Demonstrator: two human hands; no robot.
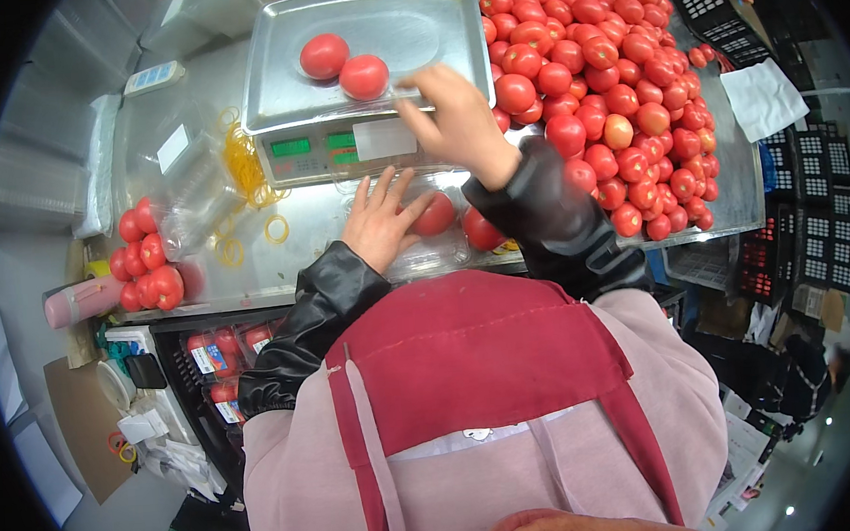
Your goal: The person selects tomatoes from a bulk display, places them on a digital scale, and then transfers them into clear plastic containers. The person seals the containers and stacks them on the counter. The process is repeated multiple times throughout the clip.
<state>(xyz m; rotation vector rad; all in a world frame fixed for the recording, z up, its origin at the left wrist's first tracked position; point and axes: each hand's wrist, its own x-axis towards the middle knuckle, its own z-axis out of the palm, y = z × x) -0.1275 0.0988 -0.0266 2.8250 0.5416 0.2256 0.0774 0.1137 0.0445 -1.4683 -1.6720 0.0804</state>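
Note:
My left hand rests with spread fingers over a clear plastic container just below the scale, next to a red tomato in it; a second tomato is to its right. My right hand, slightly blurred, reaches over the front edge of the scale's steel tray, fingers apart and slightly curled, holding nothing visible. Near its fingertips, two tomatoes lie on the tray. The scale has small green displays and a pale label.
Loose tomatoes are piled right of the scale on the steel table. Left are stacked clear containers, yellow rubber bands, grouped tomatoes and a pink cylinder. Black crates stand right; packed tomatoes sit below the table's edge.

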